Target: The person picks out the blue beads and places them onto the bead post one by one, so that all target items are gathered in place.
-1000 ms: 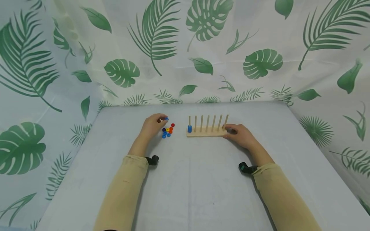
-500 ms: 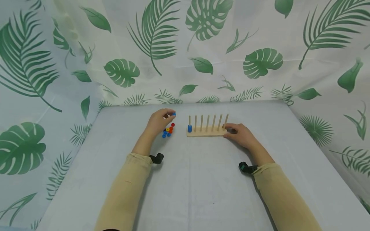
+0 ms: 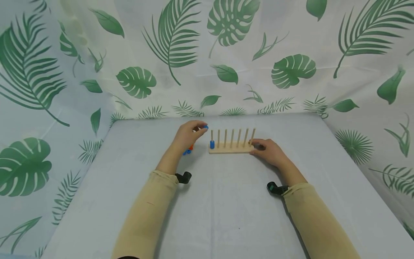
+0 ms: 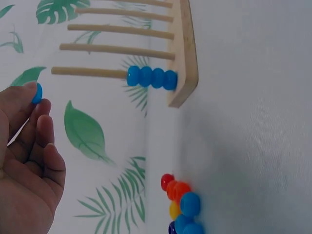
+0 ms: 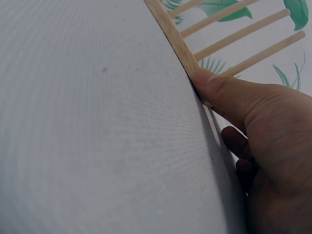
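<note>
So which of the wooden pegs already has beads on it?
The leftmost peg, the end one nearest the left hand. It carries blue beads stacked at its base; the other pegs are bare.

Left hand (image 4: pixel 24 161) pinching blue bead (image 4: pixel 37 93), peg rack (image 4: pixel 183 53) with four blue beads (image 4: pixel 151 78), loose beads (image 4: pixel 181 204) below

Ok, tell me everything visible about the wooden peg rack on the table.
The wooden peg rack is a pale, unpainted plank-like base with seven thin upright dowels in a row. It lies flat on the grey table. The leftmost dowel carries four blue beads stacked at its foot; the others are bare. The right hand holds its right end, thumb pressed on the base edge. The left hand, pinching a blue bead, is just left of it, not touching.
</note>
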A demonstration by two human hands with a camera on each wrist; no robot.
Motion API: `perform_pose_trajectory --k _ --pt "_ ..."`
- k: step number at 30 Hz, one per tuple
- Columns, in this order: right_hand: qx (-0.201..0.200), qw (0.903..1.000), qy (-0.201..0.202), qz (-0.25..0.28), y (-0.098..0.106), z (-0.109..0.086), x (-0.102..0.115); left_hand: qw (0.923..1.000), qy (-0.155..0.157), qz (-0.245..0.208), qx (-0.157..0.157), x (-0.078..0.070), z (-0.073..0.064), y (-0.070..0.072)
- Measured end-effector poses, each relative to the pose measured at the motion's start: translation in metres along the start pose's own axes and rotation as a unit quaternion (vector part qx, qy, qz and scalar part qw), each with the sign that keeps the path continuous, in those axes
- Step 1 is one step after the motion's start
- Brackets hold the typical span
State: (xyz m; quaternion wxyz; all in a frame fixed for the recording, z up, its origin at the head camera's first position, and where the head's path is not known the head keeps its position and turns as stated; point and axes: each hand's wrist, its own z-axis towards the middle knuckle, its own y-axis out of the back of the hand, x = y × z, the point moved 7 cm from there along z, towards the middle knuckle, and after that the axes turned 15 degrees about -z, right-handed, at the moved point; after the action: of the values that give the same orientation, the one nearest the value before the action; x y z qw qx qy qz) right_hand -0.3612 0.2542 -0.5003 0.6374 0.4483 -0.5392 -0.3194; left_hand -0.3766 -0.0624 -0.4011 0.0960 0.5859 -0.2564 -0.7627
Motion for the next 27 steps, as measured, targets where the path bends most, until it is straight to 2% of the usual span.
perform_pose_trajectory --k 6,12,18,27 --pt "-0.002 1.0000 -0.001 0.001 0.000 0.000 0.000 0.9997 -0.013 0.007 0.018 -0.008 0.000 -0.011" --pt "0.001 1.0000 0.001 0.000 0.000 0.000 0.000 0.9996 -0.014 0.009 0.023 -0.007 0.000 -0.018" --pt "0.000 1.0000 0.006 -0.001 0.001 0.000 0.001 0.9995 -0.012 0.004 0.030 0.000 0.001 -0.024" --pt "-0.003 1.0000 0.008 0.000 0.003 -0.001 0.002 0.9993 0.007 0.007 0.036 0.017 0.001 -0.035"
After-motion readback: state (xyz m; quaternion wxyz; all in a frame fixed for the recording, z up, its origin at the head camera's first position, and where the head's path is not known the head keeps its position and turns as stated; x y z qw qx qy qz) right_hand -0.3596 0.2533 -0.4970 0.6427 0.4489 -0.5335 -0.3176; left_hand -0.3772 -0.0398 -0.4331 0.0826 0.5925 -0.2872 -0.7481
